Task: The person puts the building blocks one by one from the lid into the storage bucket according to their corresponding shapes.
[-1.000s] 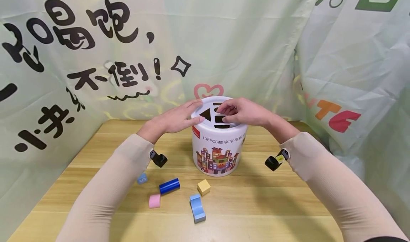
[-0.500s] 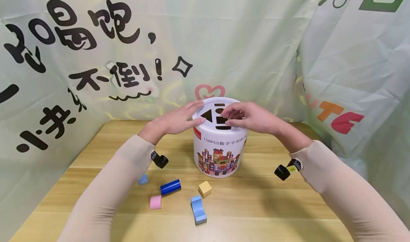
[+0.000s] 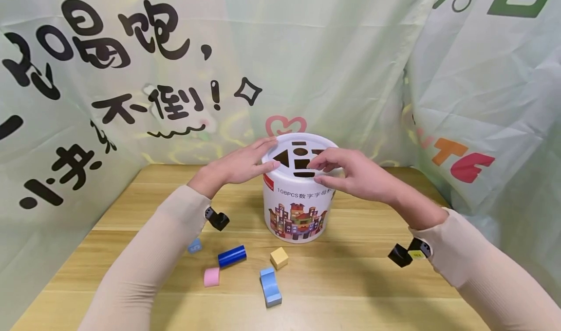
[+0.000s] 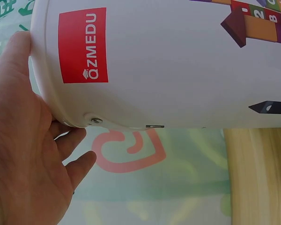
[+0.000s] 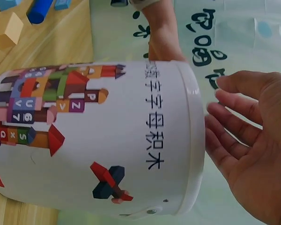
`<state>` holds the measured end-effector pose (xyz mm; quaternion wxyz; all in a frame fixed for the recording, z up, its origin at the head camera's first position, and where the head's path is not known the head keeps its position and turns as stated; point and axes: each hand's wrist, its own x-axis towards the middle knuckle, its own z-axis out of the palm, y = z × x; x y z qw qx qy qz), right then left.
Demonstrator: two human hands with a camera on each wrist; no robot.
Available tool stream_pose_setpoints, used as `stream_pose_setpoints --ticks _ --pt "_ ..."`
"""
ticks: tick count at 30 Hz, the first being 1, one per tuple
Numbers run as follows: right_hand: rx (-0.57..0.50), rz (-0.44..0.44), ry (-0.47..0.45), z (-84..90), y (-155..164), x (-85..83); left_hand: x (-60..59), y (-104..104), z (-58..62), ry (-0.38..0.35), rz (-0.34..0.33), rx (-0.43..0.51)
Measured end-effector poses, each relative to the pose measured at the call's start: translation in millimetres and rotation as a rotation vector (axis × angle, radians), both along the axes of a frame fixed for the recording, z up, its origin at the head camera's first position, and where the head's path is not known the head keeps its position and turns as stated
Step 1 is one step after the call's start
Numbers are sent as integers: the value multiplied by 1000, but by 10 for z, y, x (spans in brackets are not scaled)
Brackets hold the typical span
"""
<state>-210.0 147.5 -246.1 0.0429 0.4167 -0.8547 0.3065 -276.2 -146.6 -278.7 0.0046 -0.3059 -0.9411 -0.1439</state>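
A white toy bucket [image 3: 300, 199] with printed blocks on its side stands mid-table; its lid [image 3: 324, 143] has black shape holes. My left hand [image 3: 243, 165] rests on the lid's left rim with straight fingers. In the left wrist view the palm of my left hand [image 4: 23, 150] lies against the rim of the bucket [image 4: 168, 70]. My right hand [image 3: 350, 175] hovers at the lid's right edge with relaxed fingers and holds nothing. In the right wrist view my right hand [image 5: 253, 154] is spread just clear of the bucket [image 5: 107, 140].
Loose blocks lie on the wooden table [image 3: 372, 282] in front of the bucket: a dark blue cylinder [image 3: 232, 255], a yellow cube [image 3: 279, 258], a pink block [image 3: 212, 276], a light blue bridge block [image 3: 270, 285]. A small blue block [image 3: 195, 246] is partly behind my left sleeve. Printed cloth walls enclose the table.
My right hand has drawn back from over the lid's holes to its right edge, and the right arm has pulled toward me. The left hand stays on the rim.
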Motion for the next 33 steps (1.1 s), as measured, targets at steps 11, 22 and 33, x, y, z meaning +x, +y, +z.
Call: stream_pose_setpoints --ticks 11,22,33 --pt "-103 100 114 -148 65 283 9 -1 14 2 -6 17" --pt "-130 143 59 -532 41 390 5 7 -6 -1 -5 -3" --pt "-123 144 -55 -874 -28 429 0 4 -9 6 -13 3"
